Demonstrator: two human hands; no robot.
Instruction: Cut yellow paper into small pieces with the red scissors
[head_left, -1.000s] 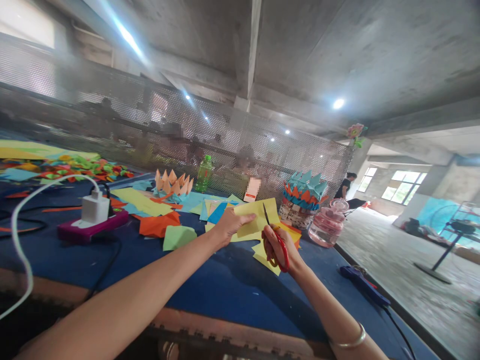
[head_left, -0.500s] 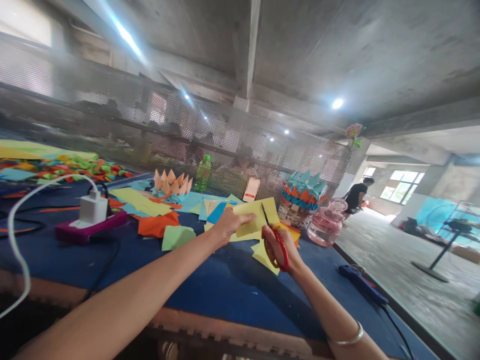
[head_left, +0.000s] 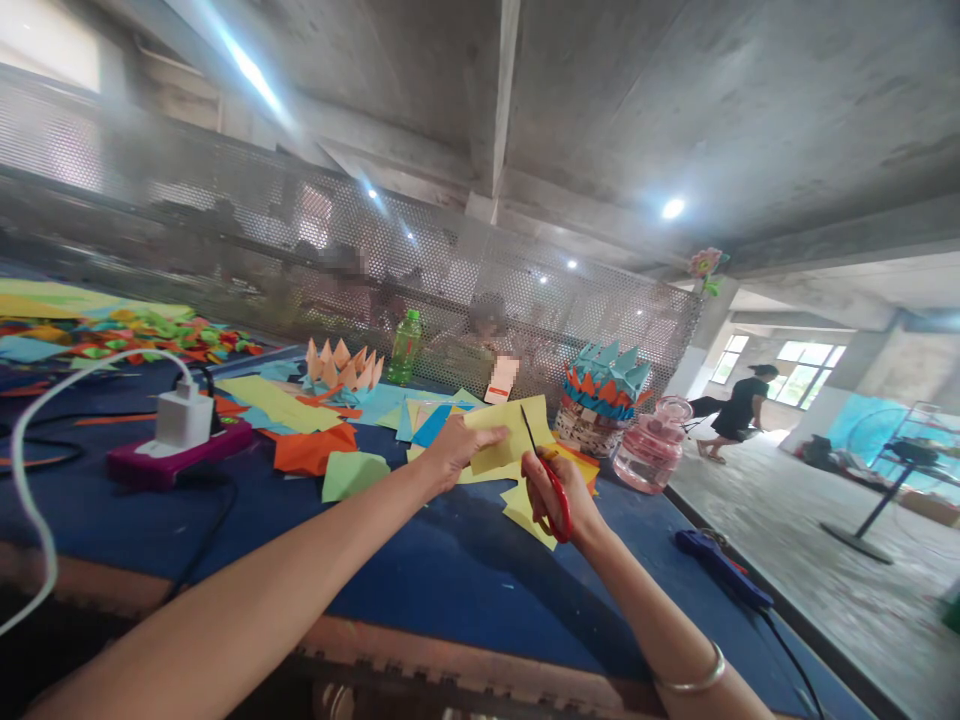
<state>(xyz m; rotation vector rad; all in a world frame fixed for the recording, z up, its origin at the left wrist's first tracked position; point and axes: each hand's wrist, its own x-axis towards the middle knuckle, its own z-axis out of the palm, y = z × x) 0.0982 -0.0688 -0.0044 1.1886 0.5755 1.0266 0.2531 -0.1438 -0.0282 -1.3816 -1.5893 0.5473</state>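
My left hand (head_left: 457, 450) pinches the left edge of a yellow sheet of paper (head_left: 499, 435), held just above the table. In my right hand (head_left: 566, 490) is a pair of red-handled scissors (head_left: 556, 505), my fingers wrapped round the handles. Its dark blade lies across the right part of the sheet, pointing up and away. Whether the lower blade is beneath the paper I cannot see. More yellow paper (head_left: 525, 515) lies on the table under the hands, and orange-yellow paper (head_left: 581, 465) is partly hidden behind my right hand.
On the blue table (head_left: 420, 590) stand a pink jar (head_left: 649, 450), a folded-paper basket (head_left: 596, 415), a peach paper piece (head_left: 345, 370) and a green bottle (head_left: 406, 350). A purple power strip (head_left: 142, 465) lies left, a blue corded tool (head_left: 724, 570) right. A person (head_left: 739, 415) walks beyond.
The scissors and my right hand have shifted slightly left; the sheet's right edge has moved a little. The person in the background has moved right and is more upright.
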